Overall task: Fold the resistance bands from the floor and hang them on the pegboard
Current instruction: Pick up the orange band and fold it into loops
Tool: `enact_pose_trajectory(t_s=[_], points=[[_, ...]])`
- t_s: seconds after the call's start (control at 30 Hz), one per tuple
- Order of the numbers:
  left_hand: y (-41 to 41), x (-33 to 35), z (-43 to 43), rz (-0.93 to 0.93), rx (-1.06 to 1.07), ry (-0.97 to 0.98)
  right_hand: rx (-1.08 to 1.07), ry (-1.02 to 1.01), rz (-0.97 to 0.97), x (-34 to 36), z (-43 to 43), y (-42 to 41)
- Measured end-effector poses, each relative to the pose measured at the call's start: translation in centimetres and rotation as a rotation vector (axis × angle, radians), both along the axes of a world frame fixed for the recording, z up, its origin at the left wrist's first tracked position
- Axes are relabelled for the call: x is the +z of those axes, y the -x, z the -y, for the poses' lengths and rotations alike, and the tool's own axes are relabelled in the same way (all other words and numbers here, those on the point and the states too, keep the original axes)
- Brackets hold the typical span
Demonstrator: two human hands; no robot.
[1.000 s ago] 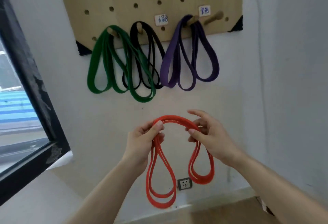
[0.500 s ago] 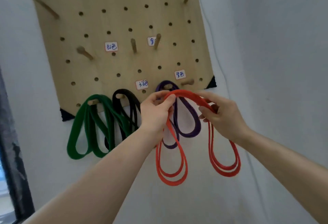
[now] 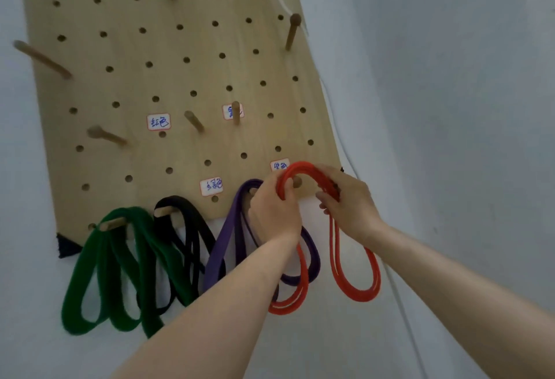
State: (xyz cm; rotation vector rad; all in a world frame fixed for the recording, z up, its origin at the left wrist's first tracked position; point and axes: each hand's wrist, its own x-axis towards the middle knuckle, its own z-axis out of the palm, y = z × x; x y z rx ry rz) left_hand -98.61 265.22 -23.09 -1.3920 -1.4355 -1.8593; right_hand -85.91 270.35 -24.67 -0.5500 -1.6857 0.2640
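Pinching red band: left hand, right hand, fingers curled round each side of its folded arch. Arch frames a peg, low right on pegboard; loops dangle. Likely light, limp, stretchy, grippy; hold at arch.

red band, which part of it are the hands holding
Both hands hold the folded red band at its top arch: the left hand grips the left side, the right hand the right side.
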Motion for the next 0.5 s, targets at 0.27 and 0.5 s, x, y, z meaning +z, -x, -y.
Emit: enact_pose_trajectory(t_s=[0.27,0.5], points=[[2.0,-3.2,-1.9,-0.204,0.058,-0.032,0.002,-0.004,0.07,-1.8,-2.1,2.1],[4.2,-5.6,-2.0,-0.543,0.05,-0.095,-0.014,-0.189,0.09,-2.3,-2.1,2.4]])
